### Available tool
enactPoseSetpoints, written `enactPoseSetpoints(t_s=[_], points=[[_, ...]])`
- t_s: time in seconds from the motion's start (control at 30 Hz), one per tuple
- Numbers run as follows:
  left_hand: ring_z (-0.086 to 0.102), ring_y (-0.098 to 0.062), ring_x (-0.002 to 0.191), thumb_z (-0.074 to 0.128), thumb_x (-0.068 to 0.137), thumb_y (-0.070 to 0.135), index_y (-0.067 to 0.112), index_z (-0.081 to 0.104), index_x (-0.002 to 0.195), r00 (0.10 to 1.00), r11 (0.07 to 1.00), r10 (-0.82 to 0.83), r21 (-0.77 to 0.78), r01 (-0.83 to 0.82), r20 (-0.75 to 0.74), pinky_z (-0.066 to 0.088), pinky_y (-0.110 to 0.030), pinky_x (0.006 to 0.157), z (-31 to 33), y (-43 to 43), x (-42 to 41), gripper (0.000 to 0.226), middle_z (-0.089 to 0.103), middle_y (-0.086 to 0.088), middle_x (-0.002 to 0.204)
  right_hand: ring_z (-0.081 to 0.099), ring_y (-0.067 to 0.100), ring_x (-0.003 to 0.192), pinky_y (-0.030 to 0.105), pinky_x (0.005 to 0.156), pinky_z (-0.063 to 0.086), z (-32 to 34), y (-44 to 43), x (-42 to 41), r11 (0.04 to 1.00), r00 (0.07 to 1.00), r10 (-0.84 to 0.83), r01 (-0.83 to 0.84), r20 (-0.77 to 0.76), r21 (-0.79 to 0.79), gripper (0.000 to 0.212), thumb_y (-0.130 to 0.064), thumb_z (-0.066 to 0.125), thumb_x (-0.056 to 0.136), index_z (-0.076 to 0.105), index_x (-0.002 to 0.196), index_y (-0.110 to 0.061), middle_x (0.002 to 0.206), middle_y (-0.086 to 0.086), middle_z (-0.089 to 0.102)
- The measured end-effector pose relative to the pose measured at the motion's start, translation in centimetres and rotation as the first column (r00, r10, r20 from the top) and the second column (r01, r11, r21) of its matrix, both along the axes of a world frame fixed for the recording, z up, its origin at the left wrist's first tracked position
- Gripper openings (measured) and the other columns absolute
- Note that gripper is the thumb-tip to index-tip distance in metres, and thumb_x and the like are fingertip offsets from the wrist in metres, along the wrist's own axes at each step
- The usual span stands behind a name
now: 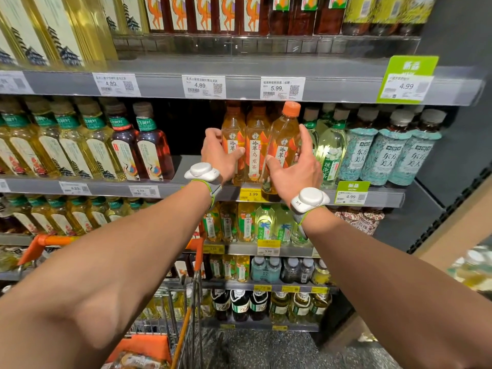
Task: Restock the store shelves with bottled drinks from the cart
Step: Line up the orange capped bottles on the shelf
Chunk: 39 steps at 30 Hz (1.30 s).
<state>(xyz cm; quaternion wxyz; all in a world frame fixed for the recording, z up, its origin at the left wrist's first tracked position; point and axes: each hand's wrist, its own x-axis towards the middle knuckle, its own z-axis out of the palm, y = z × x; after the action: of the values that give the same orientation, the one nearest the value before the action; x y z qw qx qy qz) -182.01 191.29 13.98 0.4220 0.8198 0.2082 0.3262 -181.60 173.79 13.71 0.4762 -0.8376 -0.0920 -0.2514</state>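
Three orange-capped amber tea bottles stand at the middle shelf (202,188). My left hand (217,153) grips the leftmost one (233,129) round its label. Between them stands the second bottle (257,145), upright and untouched by fingers. My right hand (295,163) holds the third bottle (283,139), which tilts to the right with its base hanging past the shelf's front edge. White sensor bands sit on both wrists. The cart (186,315) with an orange handle stands low at the left, partly hidden by my left forearm.
A dark empty gap (191,126) lies left of the orange-capped bottles, beside dark red tea bottles (151,153). Pale green and teal-labelled bottles (356,153) crowd the right. Shelves above and below are packed. Price tags line the shelf edges.
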Motion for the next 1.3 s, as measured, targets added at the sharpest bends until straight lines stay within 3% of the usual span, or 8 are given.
enactPoseSetpoints(t_s=[0.13, 0.23, 0.33, 0.47, 0.63, 0.77, 0.93, 1.3], points=[[0.052, -0.032, 0.120, 0.088, 0.074, 0.017, 0.007, 0.041, 0.137, 0.999, 0.999, 0.021, 0.027, -0.019, -0.041, 0.043, -0.038, 0.101, 0.0, -1.0, -0.4, 0.079, 0.048, -0.015, 0.134, 0.067, 0.031, 0.096, 0.046, 0.092, 0.053, 0.4, -0.7, 0.1, 1.000, 1.000, 0.014, -0.014, 0.008, 0.023, 0.094, -0.048, 0.077, 0.078, 0.027, 0.157, -0.036, 0.122, 0.002, 0.069], [0.041, -0.036, 0.126, 0.082, 0.071, 0.019, 0.006, 0.040, 0.145, 0.994, 0.966, 0.065, 0.243, -0.084, 0.083, 0.037, -0.042, 0.106, 0.3, -2.6, -1.3, 0.086, 0.042, -0.017, 0.141, 0.067, 0.032, 0.104, 0.046, 0.096, 0.051, 0.6, -0.8, 0.1, 1.000, 0.999, 0.020, -0.020, 0.025, 0.011, 0.094, -0.047, 0.077, 0.079, 0.027, 0.158, -0.033, 0.127, 0.004, 0.068], [0.047, -0.034, 0.122, 0.068, 0.071, 0.014, 0.014, 0.050, 0.143, 0.980, 0.837, -0.020, 0.539, -0.091, 0.197, 0.039, -0.045, 0.104, 1.1, -3.8, -1.6, 0.075, 0.049, -0.014, 0.135, 0.064, 0.032, 0.113, 0.044, 0.099, 0.050, 0.6, -0.8, 0.2, 1.000, 1.000, 0.008, -0.009, 0.028, 0.005, 0.094, -0.046, 0.077, 0.080, 0.028, 0.158, -0.032, 0.126, 0.006, 0.068], [0.046, -0.035, 0.130, 0.058, 0.073, 0.005, 0.027, 0.052, 0.148, 0.996, 0.692, -0.091, 0.720, 0.049, 0.019, 0.032, -0.050, 0.113, 1.8, -4.5, -0.9, 0.078, 0.051, -0.013, 0.143, 0.065, 0.034, 0.110, 0.043, 0.095, 0.051, 0.4, -0.7, 0.5, 1.000, 0.999, 0.014, -0.014, 0.040, -0.014, 0.094, -0.045, 0.076, 0.081, 0.026, 0.158, -0.031, 0.121, 0.009, 0.070], [0.042, -0.041, 0.136, 0.062, 0.067, -0.002, 0.023, 0.061, 0.139, 0.995, 0.657, -0.083, 0.749, 0.089, -0.046, 0.032, -0.055, 0.114, 0.5, -4.3, -1.0, 0.076, 0.045, -0.018, 0.152, 0.066, 0.035, 0.108, 0.042, 0.092, 0.052, 0.2, -0.5, 0.8, 0.999, 0.998, 0.023, -0.021, 0.053, -0.038, 0.094, -0.044, 0.077, 0.081, 0.026, 0.158, -0.030, 0.118, 0.007, 0.071], [0.037, -0.042, 0.140, 0.063, 0.069, 0.002, 0.028, 0.050, 0.149, 0.997, 0.627, -0.025, 0.776, 0.068, -0.068, 0.025, -0.055, 0.118, 0.5, -4.1, -0.9, 0.085, 0.040, -0.023, 0.154, 0.065, 0.036, 0.105, 0.041, 0.090, 0.050, -0.1, -0.4, 1.2, 0.999, 0.998, 0.037, -0.035, 0.053, -0.040, 0.093, -0.041, 0.080, 0.080, 0.028, 0.157, -0.029, 0.113, 0.008, 0.072], [0.030, -0.040, 0.146, 0.058, 0.080, 0.014, 0.033, 0.041, 0.154, 0.994, 0.596, 0.027, 0.800, 0.072, -0.110, 0.017, -0.055, 0.120, 0.9, -3.6, -0.3, 0.079, 0.043, -0.017, 0.153, 0.064, 0.037, 0.107, 0.041, 0.093, 0.048, -0.4, -0.1, 1.6, 0.998, 0.998, 0.032, -0.028, 0.055, -0.061, 0.092, -0.039, 0.080, 0.080, 0.029, 0.156, -0.029, 0.116, 0.009, 0.071], [0.029, -0.035, 0.147, 0.062, 0.078, 0.013, 0.038, 0.043, 0.152, 0.991, 0.601, 0.045, 0.796, 0.075, -0.128, 0.021, -0.053, 0.120, 1.1, -3.2, 0.0, 0.080, 0.044, -0.009, 0.154, 0.061, 0.038, 0.116, 0.044, 0.096, 0.046, -0.8, 0.6, 2.3, 0.998, 0.993, 0.043, -0.037, 0.111, -0.053, 0.089, -0.030, 0.076, 0.086, 0.026, 0.158, -0.021, 0.131, 0.009, 0.065]])
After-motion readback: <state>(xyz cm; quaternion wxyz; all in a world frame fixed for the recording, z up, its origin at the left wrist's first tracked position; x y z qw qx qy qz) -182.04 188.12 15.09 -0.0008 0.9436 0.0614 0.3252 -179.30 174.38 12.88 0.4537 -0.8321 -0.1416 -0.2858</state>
